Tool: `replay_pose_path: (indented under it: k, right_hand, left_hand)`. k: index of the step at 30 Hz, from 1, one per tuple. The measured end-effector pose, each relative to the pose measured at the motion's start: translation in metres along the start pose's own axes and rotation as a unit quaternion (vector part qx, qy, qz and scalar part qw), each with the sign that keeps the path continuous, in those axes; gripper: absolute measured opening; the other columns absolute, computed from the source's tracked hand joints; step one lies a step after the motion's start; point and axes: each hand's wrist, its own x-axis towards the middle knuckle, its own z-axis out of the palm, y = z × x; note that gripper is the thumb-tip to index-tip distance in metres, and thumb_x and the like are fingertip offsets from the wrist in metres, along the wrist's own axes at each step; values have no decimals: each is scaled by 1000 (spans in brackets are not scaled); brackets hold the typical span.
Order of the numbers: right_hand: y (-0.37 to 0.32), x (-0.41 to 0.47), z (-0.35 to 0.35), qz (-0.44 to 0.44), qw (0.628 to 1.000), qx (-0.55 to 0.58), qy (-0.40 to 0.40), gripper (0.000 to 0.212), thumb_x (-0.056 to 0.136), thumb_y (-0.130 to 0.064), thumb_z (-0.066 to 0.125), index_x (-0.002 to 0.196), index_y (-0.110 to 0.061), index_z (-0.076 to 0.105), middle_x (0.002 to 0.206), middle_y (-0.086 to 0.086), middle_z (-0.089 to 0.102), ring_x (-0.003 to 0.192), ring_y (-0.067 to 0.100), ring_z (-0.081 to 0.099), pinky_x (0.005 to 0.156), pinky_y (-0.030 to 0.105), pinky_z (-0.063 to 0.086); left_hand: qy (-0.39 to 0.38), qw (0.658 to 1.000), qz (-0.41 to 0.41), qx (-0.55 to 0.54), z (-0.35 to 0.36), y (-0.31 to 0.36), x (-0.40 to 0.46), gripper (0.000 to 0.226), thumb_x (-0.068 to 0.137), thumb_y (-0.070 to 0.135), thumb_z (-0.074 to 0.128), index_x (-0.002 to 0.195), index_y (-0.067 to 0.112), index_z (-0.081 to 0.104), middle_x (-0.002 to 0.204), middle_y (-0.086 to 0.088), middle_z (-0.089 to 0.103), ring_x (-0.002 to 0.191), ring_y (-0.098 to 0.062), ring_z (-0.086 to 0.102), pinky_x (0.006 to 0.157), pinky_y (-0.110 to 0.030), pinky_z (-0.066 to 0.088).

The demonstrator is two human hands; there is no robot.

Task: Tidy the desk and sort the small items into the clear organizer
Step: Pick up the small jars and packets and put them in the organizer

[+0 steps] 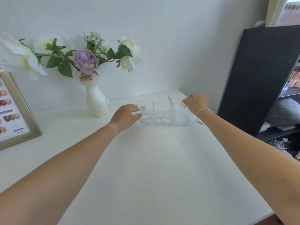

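white desk holds clear organizer with small round items.

The gold-framed picture of nail swatches at the table's left edge is cut off by the frame's left side. The left hand covers the near left corner of the clear plastic compartmented organizer; its fingers curl out of sight. The small round pale items inside are too blurred to identify. Whatever the right hand pinches is too small to tell. The black shelf unit runs past the right edge.
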Motion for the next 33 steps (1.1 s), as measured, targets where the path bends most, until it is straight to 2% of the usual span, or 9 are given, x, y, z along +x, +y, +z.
replay_pose_path:
  k: [2,4,6,8,17,22,27,29,33]
  right_hand:
    - [3,0,2,-13,999,-30,3,13,77,-17,53,79,-18,66,84,1,68,88,26,59,73,30,46]
    - [6,1,3,-22,999,-44,13,26,81,-24,56,104,-18,67,111,3,66,106,24,59,86,33,46]
    - [10,2,2,-30,999,-41,21,32,82,-26,58,112,-17,64,124,4,60,115,23,55,95,35,44]
    - [13,2,1,-35,998,-33,26,33,82,-27,57,113,-17,63,129,5,58,120,23,52,100,37,43]
    - [15,-7,-8,-56,997,-8,48,33,83,-23,54,114,-15,61,125,5,59,117,21,53,95,34,41]
    - [6,-16,-9,-77,996,17,42,29,81,-25,53,108,-17,62,119,5,61,104,25,62,95,39,47]
    - [-12,-31,3,-125,991,21,42,23,85,-23,58,105,-15,64,116,5,60,111,20,53,87,24,35]
    - [-22,-41,10,-144,988,40,32,21,85,-23,59,103,-15,64,113,3,59,104,16,52,86,22,33]
    - [-48,-67,31,-177,983,57,4,19,86,-23,58,102,-17,64,104,-3,55,90,12,49,84,24,36]
  left_hand:
    - [9,1000,0,10,1,-1,-1,40,90,30,57,125,11,60,144,1,47,131,-16,44,100,-24,33]
    - [12,1000,-2,11,2,-3,-1,40,90,31,56,125,11,60,144,1,47,131,-16,45,99,-25,34]
    - [10,1000,-4,6,2,-5,-2,40,90,31,56,125,12,60,144,1,47,129,-17,47,99,-25,35]
    - [8,1000,-5,2,1,-5,-2,40,90,30,56,126,13,59,144,1,47,128,-19,48,99,-25,35]
    - [2,1000,-13,-13,-4,-2,-10,39,90,28,56,126,13,59,144,0,48,128,-20,48,104,-28,36]
    - [1,1000,-12,-12,-14,-3,-22,39,90,28,56,127,15,58,143,0,49,127,-19,49,104,-27,36]
    - [12,999,-22,-22,-32,-11,-40,39,90,28,56,126,15,58,139,1,53,122,-18,52,97,-23,38]
    - [18,999,-28,-26,-41,-17,-51,39,90,29,56,126,16,58,137,2,54,117,-18,54,92,-21,37]
    - [35,998,-50,-26,-66,-38,-79,38,90,29,56,126,16,58,136,1,56,117,-19,55,91,-21,38]
